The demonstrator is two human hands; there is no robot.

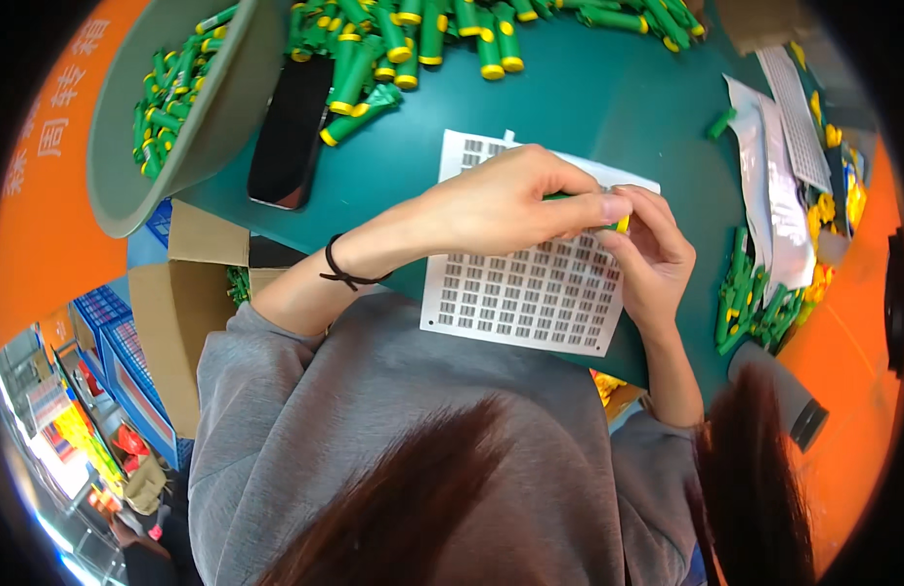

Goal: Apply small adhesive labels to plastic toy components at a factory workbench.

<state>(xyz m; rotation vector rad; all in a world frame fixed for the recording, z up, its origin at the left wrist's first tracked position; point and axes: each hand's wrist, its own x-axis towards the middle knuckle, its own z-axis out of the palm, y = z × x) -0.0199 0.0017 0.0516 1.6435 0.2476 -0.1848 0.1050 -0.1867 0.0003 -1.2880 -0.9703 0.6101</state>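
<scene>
Both my hands meet over a white sheet (515, 305) covered in rows of small dark printed labels, lying on the green table. My left hand (505, 203), with a black band at its wrist, is closed on a small green tube. At the right, the tube's yellow end (623, 224) shows between my hands; the fingers cover most of the rest. The thumb and fingers of my right hand (657, 249) are curled closed around that yellow end. Whether a label is between the fingertips cannot be seen.
Green tubes with yellow ends (403, 44) are heaped at the far edge. A grey-green tub (193, 137) of them tilts at left, beside a black phone (291, 137). Plastic bags (769, 186) and more green pieces (755, 303) lie right. A cardboard box (173, 322) stands lower left.
</scene>
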